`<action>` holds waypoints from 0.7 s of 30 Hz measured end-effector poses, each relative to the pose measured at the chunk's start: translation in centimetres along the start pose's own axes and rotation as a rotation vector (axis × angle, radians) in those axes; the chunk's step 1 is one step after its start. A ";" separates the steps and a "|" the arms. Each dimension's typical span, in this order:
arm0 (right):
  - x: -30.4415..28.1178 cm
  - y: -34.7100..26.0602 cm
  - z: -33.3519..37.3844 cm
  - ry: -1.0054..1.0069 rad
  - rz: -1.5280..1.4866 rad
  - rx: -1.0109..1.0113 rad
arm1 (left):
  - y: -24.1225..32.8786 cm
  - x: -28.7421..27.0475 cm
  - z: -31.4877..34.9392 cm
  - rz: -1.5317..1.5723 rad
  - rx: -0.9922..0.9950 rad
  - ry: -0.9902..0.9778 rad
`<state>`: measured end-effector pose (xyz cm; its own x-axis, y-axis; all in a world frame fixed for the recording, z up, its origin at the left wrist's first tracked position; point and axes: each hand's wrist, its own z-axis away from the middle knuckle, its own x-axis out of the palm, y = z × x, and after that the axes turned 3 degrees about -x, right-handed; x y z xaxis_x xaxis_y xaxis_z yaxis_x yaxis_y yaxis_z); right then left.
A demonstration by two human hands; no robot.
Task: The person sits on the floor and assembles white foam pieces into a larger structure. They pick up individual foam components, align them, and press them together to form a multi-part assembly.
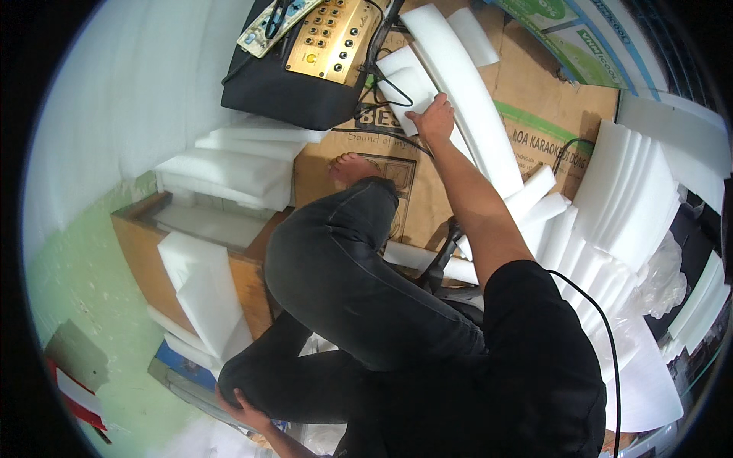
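Observation:
My right hand [434,120] reaches forward, with its thumb on a small white foam block [406,85] and its fingers bent at the block's edge. Right beside it lies a long, slightly curved white foam strip [467,95]. Both rest on brown cardboard [427,179] spread on the floor. Down at the lower left, my left hand [246,414] lies against my dark-trousered lower leg, its fingers spread and holding nothing. A black cable loops across the foam block near my right hand.
A black speaker box [282,95] with a gold control panel [332,38] stands beyond my bare foot. An open wooden box [183,263] with white foam pieces is to the left. Stacked foam sheets [626,191] and clear plastic [663,278] lie right. A black cable [611,343] hangs near my right shoulder.

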<state>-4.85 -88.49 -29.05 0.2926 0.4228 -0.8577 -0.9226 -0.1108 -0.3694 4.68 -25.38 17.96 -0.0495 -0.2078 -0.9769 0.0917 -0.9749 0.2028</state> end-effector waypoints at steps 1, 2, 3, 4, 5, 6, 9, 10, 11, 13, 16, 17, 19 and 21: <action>-0.4 0.3 -0.3 -0.079 -0.031 -0.046 | 0.4 0.0 -0.1 -0.003 0.003 -0.005; -1.1 1.1 -0.8 -0.157 -0.061 -0.092 | 0.8 0.1 -0.3 -0.005 0.005 -0.010; -1.8 2.2 -1.4 -0.235 -0.091 -0.137 | 1.1 0.1 -0.5 -0.007 0.009 -0.018; -2.4 2.9 -2.1 -0.283 -0.061 -0.191 | 1.0 0.1 -0.4 -0.005 0.011 -0.015; -3.2 4.0 -2.7 -0.148 -0.066 -0.308 | 0.8 0.0 -0.4 -0.003 0.013 -0.012; -5.9 3.1 -3.5 -0.178 -0.025 -0.272 | 0.4 -0.3 0.0 -0.005 0.005 -0.006; -9.4 7.0 -10.3 0.124 -0.178 -0.310 | 0.3 -0.8 -0.3 -0.075 -0.010 -0.036; -10.7 8.1 -13.2 0.162 -0.191 -0.253 | 0.2 -0.8 -0.4 -0.062 -0.025 -0.038; -11.6 8.8 -16.1 0.146 -0.285 -0.199 | 0.2 -0.9 -0.5 -0.052 -0.040 -0.039; -11.9 13.6 -23.6 0.153 -0.430 -0.142 | 0.4 0.0 -1.9 -0.040 -0.034 -0.067; -10.1 17.3 -29.3 0.016 -0.545 -0.059 | 1.4 -0.2 -2.1 -0.075 -0.033 -0.069; -10.0 17.5 -30.3 -0.056 -0.567 -0.010 | 1.5 -0.1 -1.9 -0.085 -0.033 -0.067; -9.3 17.0 -31.3 -0.210 -0.605 0.097 | 1.6 -0.5 -1.5 -0.108 -0.035 -0.061; -8.9 16.0 -31.7 -0.353 -0.637 0.210 | 2.0 -0.4 -2.0 -0.120 -0.026 -0.068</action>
<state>-14.28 -122.51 -38.67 0.7201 0.6144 -0.3224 -0.6406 0.4101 -0.6492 6.86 -27.08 18.58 -0.1284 -0.0958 -0.9871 0.1066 -0.9909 0.0823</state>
